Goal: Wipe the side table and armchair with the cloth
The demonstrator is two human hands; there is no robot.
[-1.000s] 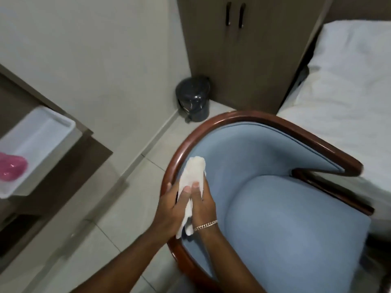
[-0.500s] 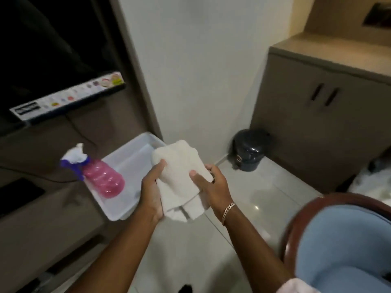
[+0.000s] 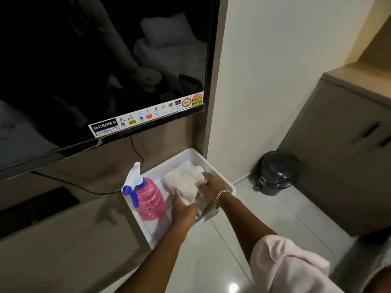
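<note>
Fingers of both hands close on the crumpled white terry cloth [image 3: 186, 183], which lies bunched inside the shallow white rectangular plastic tray [image 3: 220, 178]: the left hand [image 3: 183, 206] grips its near end, the right hand [image 3: 211, 185], with a metal chain bracelet [image 3: 221, 195] at the wrist, clutches its right edge. Soft and nubbly, the cloth forms a loose, lumpy heap with a faint pink tinge on its left side; its long axis runs from the near left of the tray toward the far right corner. Just beside it in the same tray stands a translucent pink ribbed plastic spray bottle [image 3: 149, 199] with a white-and-blue trigger head pointing left. The tray sits on a matte brown surface [image 3: 69, 235] below a glossy black television screen [image 3: 101, 60]. On the pale glossy tiled floor [image 3: 243, 225], to the right, stands a small dark round pedal bin [image 3: 277, 173].
</note>
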